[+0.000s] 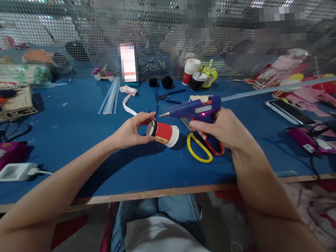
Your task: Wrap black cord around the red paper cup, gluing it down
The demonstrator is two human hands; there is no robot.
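Note:
Tipped on its side, a red and white paper cup (163,133) is gripped at its left end by my left hand (132,131), thumb below and fingers above. Black yarn (153,127) is wound round that end and trails back across the table. My right hand (224,128) is closed round the handle of a blue glue gun (195,108), its red light lit. The nozzle points left, just above the cup, and a long clear glue stick (269,90) sticks out behind. Scissors (200,148) with yellow and red handles lie beneath the gun.
Behind the cup are black yarn balls (167,82), pliers (170,97), white ribbon (128,91) and clear glue sticks (110,97). Stacked paper cups (192,66) and a phone (129,63) stand by the perforated metal screen (155,27). Purple power strips (7,156) and cords lie at both sides.

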